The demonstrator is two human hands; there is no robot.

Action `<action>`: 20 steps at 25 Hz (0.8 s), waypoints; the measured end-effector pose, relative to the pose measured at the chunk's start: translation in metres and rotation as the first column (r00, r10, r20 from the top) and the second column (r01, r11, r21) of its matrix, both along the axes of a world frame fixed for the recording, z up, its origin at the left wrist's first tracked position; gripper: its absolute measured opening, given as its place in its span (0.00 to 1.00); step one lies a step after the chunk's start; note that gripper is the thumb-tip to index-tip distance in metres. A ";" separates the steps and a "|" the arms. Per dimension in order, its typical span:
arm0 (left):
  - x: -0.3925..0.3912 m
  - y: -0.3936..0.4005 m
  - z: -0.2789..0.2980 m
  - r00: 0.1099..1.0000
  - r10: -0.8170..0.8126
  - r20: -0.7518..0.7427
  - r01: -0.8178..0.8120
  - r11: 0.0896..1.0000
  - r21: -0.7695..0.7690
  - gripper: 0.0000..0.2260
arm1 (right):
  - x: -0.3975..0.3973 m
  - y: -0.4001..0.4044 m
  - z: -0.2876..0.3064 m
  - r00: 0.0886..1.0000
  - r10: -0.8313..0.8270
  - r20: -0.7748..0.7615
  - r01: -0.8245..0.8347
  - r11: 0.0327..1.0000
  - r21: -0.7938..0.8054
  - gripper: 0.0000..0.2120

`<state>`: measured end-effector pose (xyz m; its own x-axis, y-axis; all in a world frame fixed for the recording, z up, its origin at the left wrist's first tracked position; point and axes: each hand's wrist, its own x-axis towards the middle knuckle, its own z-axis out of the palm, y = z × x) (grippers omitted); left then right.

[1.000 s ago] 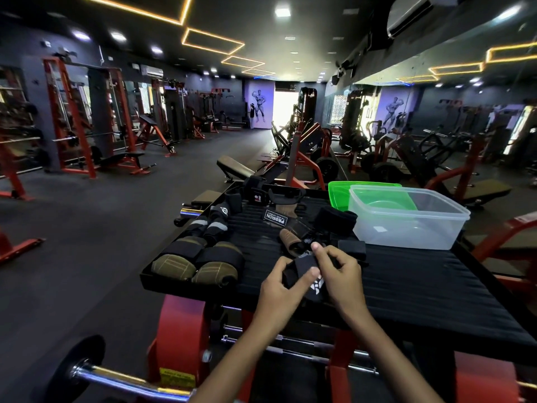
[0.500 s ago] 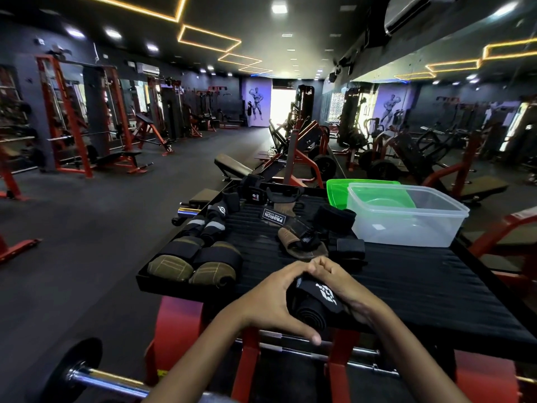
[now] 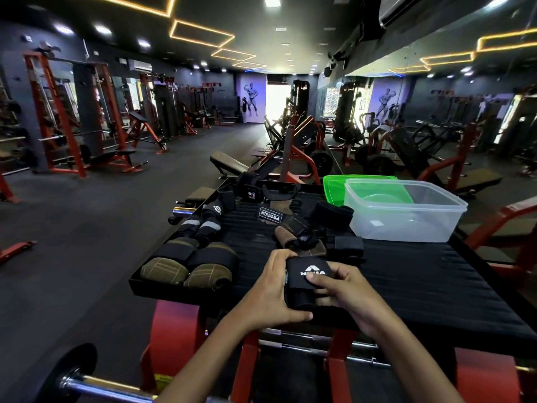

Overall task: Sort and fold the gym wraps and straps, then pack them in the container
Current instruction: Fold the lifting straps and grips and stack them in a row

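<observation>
Black fabric fills both palms: a rolled wrap (image 3: 308,282) with a white logo is held at the near edge of the ribbed platform (image 3: 421,274), just in front of the loose pile of straps (image 3: 293,234). The step in hand looks like folding, the roll being tightened or its tail closed down. The left hand (image 3: 268,289) curls round the roll's left side, thumb underneath near its lower end. The right hand (image 3: 344,289) grips the other side, its fingertips (image 3: 315,282) pressing on the logo face. Both forearms reach up from the bottom of the view and meet at the wrap.

Next, the roll likely needs securing so it does not spring loose, then carrying up and right to the clear container (image 3: 406,228), which appears to hold no wraps yet. 4 bundles (image 3: 186,263) already sit rolled at the platform's left edge.
</observation>
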<state>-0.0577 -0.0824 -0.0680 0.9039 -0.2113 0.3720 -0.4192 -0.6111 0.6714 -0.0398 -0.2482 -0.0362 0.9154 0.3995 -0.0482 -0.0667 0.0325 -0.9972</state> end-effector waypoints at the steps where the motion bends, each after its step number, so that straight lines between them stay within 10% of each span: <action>1: 0.002 -0.001 0.000 1.000 0.016 -0.014 -0.016 1.000 -0.003 0.42 | 0.000 0.000 0.003 1.000 -0.016 0.021 0.016 1.000 -0.008 0.07; 12: 0.002 0.003 0.003 0.998 0.047 -0.044 -0.051 0.995 -0.082 0.42 | 0.008 -0.008 0.032 0.996 0.057 0.069 -0.055 0.998 -0.030 0.05; 20: -0.006 0.004 0.002 1.000 0.015 0.014 -0.012 0.972 -0.235 0.39 | 0.008 -0.004 0.005 0.972 0.129 -0.196 -0.108 0.987 0.115 0.12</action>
